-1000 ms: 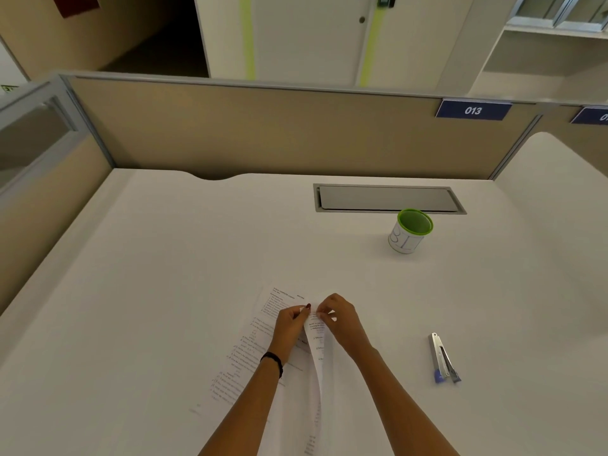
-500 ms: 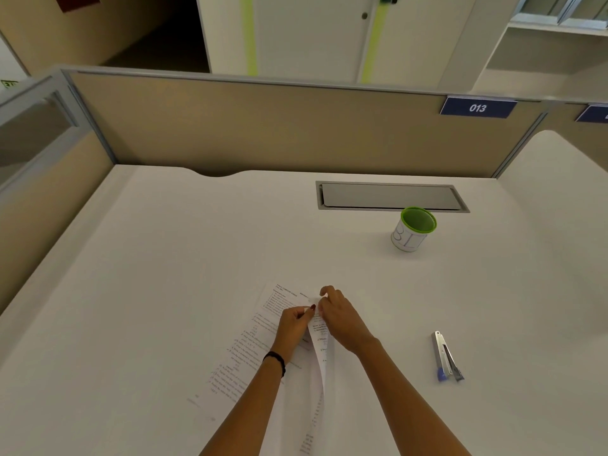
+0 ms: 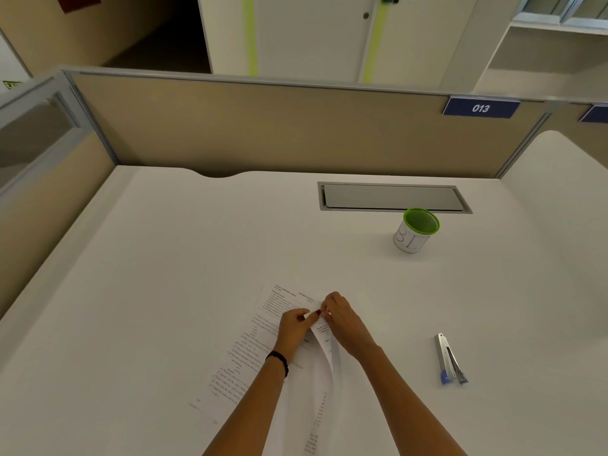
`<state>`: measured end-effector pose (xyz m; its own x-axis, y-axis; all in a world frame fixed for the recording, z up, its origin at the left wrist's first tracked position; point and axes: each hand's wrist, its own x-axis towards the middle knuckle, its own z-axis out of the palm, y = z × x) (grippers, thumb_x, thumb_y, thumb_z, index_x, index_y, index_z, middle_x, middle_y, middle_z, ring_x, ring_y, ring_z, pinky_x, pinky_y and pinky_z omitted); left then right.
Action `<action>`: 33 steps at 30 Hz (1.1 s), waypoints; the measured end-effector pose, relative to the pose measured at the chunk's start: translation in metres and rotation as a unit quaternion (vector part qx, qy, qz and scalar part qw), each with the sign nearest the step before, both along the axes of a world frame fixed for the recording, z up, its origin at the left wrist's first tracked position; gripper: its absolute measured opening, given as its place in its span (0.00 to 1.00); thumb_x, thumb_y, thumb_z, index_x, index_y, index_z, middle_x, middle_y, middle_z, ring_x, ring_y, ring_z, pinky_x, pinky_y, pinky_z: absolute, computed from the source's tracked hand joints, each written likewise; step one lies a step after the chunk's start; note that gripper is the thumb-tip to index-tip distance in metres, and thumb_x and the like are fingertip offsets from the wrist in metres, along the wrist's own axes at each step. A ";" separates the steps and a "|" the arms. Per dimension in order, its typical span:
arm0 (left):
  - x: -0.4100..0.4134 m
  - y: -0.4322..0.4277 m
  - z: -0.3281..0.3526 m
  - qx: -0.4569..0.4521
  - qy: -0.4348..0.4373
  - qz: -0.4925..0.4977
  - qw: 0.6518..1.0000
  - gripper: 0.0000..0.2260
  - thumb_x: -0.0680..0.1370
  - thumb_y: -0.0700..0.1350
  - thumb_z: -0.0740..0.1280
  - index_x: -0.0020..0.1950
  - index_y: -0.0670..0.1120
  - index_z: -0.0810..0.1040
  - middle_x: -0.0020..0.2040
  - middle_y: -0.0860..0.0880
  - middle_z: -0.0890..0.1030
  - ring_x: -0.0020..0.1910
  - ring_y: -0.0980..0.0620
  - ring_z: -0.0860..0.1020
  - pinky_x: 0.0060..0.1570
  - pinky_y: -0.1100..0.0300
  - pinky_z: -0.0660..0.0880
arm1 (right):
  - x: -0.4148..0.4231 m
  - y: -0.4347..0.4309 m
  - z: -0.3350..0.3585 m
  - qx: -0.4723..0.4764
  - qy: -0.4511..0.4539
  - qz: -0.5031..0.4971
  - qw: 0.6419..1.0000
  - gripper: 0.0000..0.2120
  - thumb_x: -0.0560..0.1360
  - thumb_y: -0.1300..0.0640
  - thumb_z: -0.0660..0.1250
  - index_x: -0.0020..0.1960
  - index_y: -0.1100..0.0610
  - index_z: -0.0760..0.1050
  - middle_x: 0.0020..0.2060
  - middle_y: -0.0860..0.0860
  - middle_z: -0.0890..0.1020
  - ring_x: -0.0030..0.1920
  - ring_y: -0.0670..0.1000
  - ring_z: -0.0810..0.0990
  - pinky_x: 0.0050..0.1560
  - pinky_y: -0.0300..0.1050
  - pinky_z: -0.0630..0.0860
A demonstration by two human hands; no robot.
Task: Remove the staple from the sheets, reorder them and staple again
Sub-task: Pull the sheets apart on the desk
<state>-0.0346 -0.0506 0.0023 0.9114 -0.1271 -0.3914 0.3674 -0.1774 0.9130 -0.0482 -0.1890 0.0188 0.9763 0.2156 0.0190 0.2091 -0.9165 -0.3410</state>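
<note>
Printed sheets (image 3: 253, 350) lie on the white desk (image 3: 164, 274) in front of me, one page flat and another (image 3: 330, 363) lifted and curled along its length. My left hand (image 3: 296, 329) and my right hand (image 3: 345, 320) meet at the top corner of the lifted page, fingertips pinching the paper there. The staple itself is too small to make out. A silver stapler with a blue end (image 3: 449, 358) lies on the desk to the right, apart from both hands.
A white cup with a green rim (image 3: 415, 230) stands at the back right. Behind it a grey cable hatch (image 3: 391, 197) is set in the desk. Beige partition panels (image 3: 263, 126) close off the far and left sides.
Both hands have edged slightly away from me along the sheets and drawn closer together at the page corner. The stapler and the cup have not moved.
</note>
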 end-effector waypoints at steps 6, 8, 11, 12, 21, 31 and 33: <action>0.005 -0.001 0.000 0.007 0.012 -0.006 1.000 0.13 0.76 0.47 0.68 0.38 0.39 0.81 0.37 0.43 0.83 0.34 0.50 0.81 0.31 0.66 0.75 | 0.004 -0.004 0.010 0.036 -0.007 -0.004 0.999 0.07 0.78 0.59 0.60 0.52 0.60 0.75 0.58 0.53 0.74 0.55 0.50 0.73 0.52 0.39 0.74; 0.005 -0.002 0.000 0.002 0.016 -0.003 1.000 0.12 0.76 0.46 0.67 0.36 0.43 0.81 0.35 0.46 0.83 0.33 0.51 0.81 0.30 0.67 0.75 | 0.007 -0.006 0.013 0.026 -0.002 0.006 1.000 0.08 0.78 0.58 0.61 0.52 0.60 0.76 0.62 0.52 0.73 0.58 0.50 0.73 0.54 0.38 0.73; 0.005 -0.003 0.001 -0.009 0.023 -0.001 1.000 0.11 0.76 0.46 0.68 0.36 0.43 0.82 0.38 0.43 0.84 0.36 0.48 0.82 0.35 0.62 0.77 | 0.009 -0.006 0.014 -0.029 -0.012 0.036 0.999 0.10 0.78 0.58 0.62 0.54 0.60 0.77 0.66 0.53 0.71 0.61 0.52 0.71 0.59 0.42 0.73; 0.005 -0.003 0.001 -0.011 0.023 0.000 1.000 0.11 0.76 0.46 0.68 0.37 0.43 0.82 0.39 0.42 0.84 0.37 0.47 0.82 0.37 0.60 0.78 | 0.010 -0.006 0.014 -0.048 -0.019 0.046 0.998 0.10 0.77 0.58 0.62 0.55 0.61 0.77 0.66 0.54 0.70 0.62 0.53 0.71 0.60 0.43 0.73; 0.003 -0.007 0.001 -0.011 0.028 0.018 0.999 0.09 0.76 0.45 0.68 0.36 0.45 0.82 0.39 0.42 0.84 0.38 0.46 0.82 0.45 0.53 0.80 | 0.006 -0.005 0.010 -0.104 -0.031 0.080 0.991 0.10 0.79 0.62 0.57 0.57 0.63 0.72 0.70 0.57 0.65 0.66 0.55 0.68 0.62 0.45 0.69; 0.000 -0.005 0.003 -0.046 0.063 0.017 0.997 0.12 0.74 0.44 0.70 0.41 0.34 0.81 0.39 0.38 0.83 0.36 0.46 0.79 0.40 0.56 0.75 | -0.002 -0.006 0.007 -0.075 -0.012 0.018 0.997 0.12 0.80 0.58 0.55 0.61 0.60 0.67 0.64 0.55 0.68 0.57 0.51 0.70 0.57 0.39 0.68; 0.002 -0.005 0.005 -0.037 0.061 0.005 0.997 0.12 0.74 0.43 0.70 0.40 0.34 0.81 0.39 0.39 0.83 0.35 0.48 0.80 0.38 0.58 0.76 | -0.003 -0.006 0.005 -0.066 0.002 0.006 0.998 0.12 0.80 0.59 0.55 0.61 0.60 0.67 0.61 0.55 0.70 0.55 0.51 0.71 0.56 0.40 0.69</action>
<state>-0.0323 -0.0557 0.0072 0.8591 -0.1505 -0.4892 0.4780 -0.1062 0.8719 -0.0511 -0.1947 0.0243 0.9737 0.2272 -0.0150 0.2185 -0.9510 -0.2188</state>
